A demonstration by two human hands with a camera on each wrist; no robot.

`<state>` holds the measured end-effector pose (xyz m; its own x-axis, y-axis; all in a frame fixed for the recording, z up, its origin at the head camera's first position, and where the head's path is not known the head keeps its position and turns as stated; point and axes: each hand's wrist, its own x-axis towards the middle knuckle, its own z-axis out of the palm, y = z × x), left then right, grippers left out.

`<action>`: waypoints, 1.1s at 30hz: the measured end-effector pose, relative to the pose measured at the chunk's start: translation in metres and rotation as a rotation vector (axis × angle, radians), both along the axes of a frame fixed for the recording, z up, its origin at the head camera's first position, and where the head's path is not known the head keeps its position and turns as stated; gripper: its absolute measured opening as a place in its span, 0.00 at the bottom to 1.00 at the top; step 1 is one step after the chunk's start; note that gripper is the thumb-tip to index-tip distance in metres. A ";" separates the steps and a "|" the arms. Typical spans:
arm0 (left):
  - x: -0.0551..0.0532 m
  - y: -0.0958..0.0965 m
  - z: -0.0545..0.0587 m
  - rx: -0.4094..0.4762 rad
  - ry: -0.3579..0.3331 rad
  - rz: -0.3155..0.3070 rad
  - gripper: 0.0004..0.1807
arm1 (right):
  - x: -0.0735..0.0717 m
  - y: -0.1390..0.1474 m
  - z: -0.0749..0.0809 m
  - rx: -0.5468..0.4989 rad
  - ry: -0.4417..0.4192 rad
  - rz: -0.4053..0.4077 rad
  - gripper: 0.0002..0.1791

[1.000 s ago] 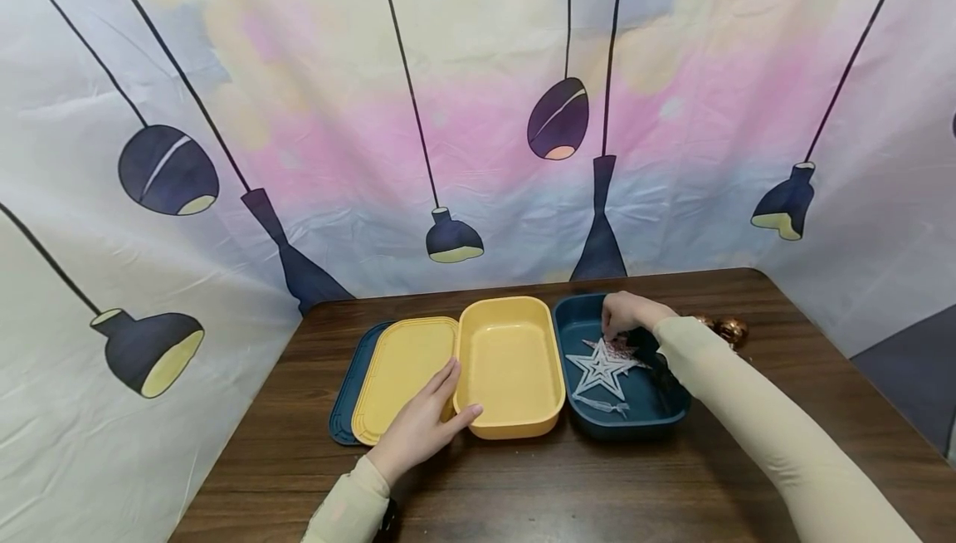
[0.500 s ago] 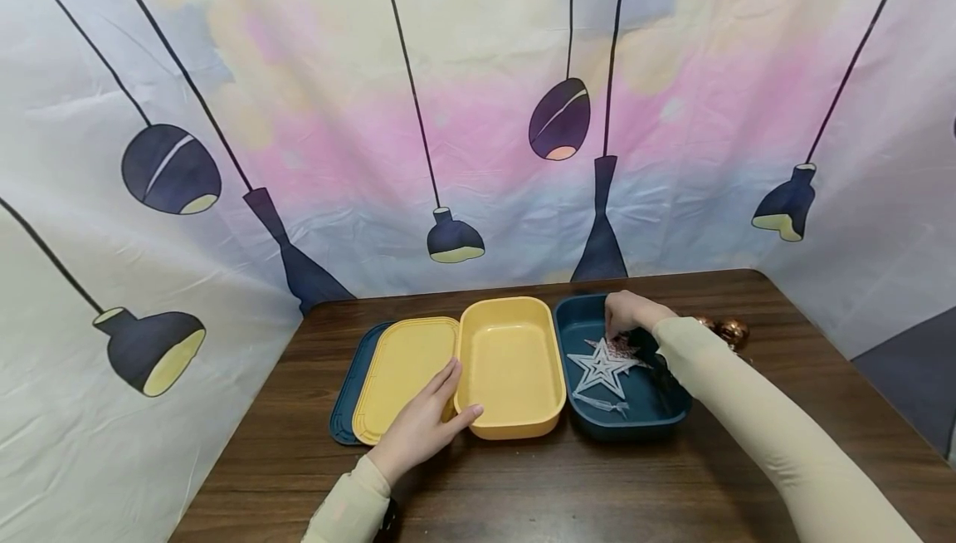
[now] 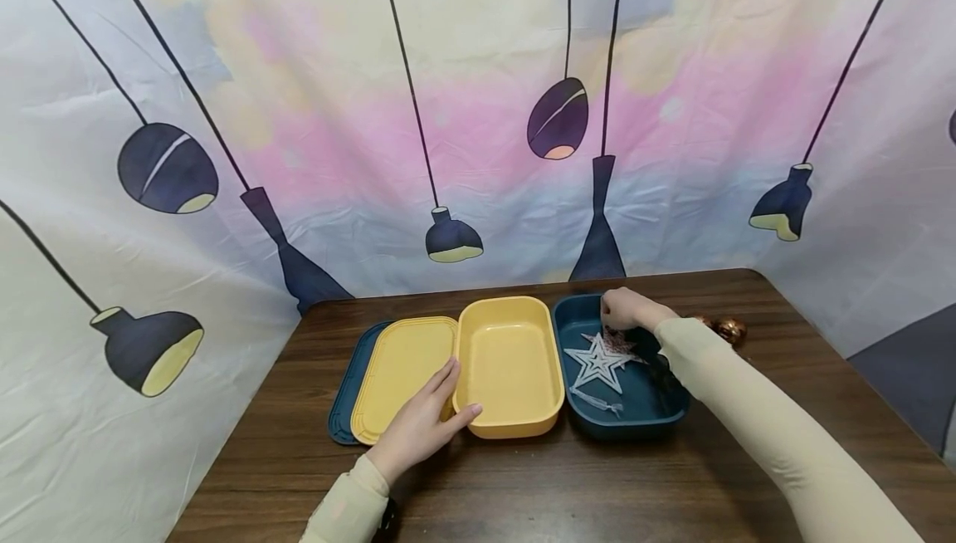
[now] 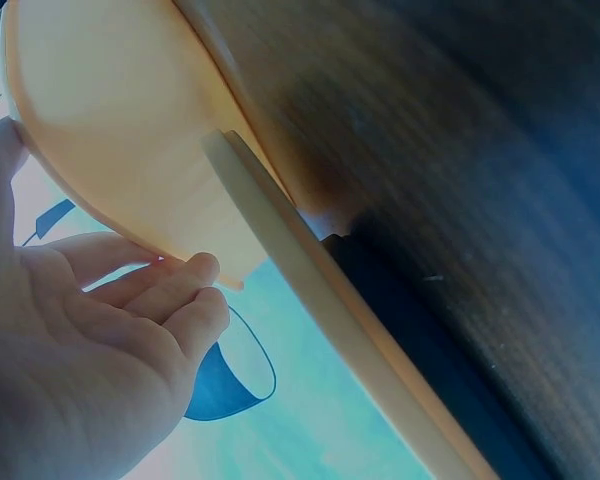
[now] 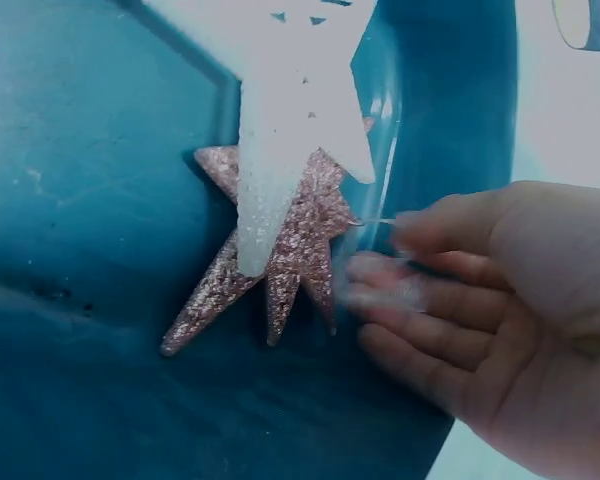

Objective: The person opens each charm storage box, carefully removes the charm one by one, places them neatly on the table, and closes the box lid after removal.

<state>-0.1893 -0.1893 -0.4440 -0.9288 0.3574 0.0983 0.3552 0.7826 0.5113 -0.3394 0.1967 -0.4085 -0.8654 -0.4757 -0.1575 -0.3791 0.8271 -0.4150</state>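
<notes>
My right hand (image 3: pixel 626 310) is inside the dark teal box (image 3: pixel 627 423), near its back wall. Its thumb and index finger pinch a thin cord at the edge of a pink glitter star ornament (image 5: pixel 305 225), with a clear ribbon across the fingers. A white star ornament (image 3: pixel 597 363) overlaps the pink one, its own pale ribbon (image 3: pixel 595 400) trailing toward the front. At the left side of the yellow box (image 3: pixel 515 423), my left hand (image 3: pixel 420 429) touches the rim with extended fingers, its thumb toward the front corner. Nothing lies inside the yellow box.
Left of the boxes, a yellow lid (image 3: pixel 403 369) lies over a dark teal lid (image 3: pixel 346 410). Shiny copper-brown balls (image 3: pixel 729 330) sit behind the right forearm on the wooden table (image 3: pixel 538 493). A printed cloth (image 3: pixel 336 70) hangs behind the table.
The right hand has risen slightly toward the back of the teal box, and both stars have shifted a little the same way. The left hand has stayed in place.
</notes>
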 end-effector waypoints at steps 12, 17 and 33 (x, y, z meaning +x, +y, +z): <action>0.002 0.000 0.000 -0.001 -0.005 -0.001 0.52 | 0.003 0.005 0.005 -0.172 -0.120 -0.058 0.11; 0.001 0.000 0.001 -0.003 -0.001 -0.002 0.52 | 0.002 0.011 0.005 -0.302 -0.217 -0.072 0.12; -0.001 0.001 0.001 -0.010 -0.008 0.004 0.51 | 0.014 0.020 0.024 -0.507 -0.264 -0.138 0.17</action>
<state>-0.1904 -0.1884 -0.4434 -0.9311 0.3542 0.0873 0.3477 0.7890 0.5065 -0.3256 0.2167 -0.3844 -0.8871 -0.4333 -0.1590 -0.1115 0.5354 -0.8372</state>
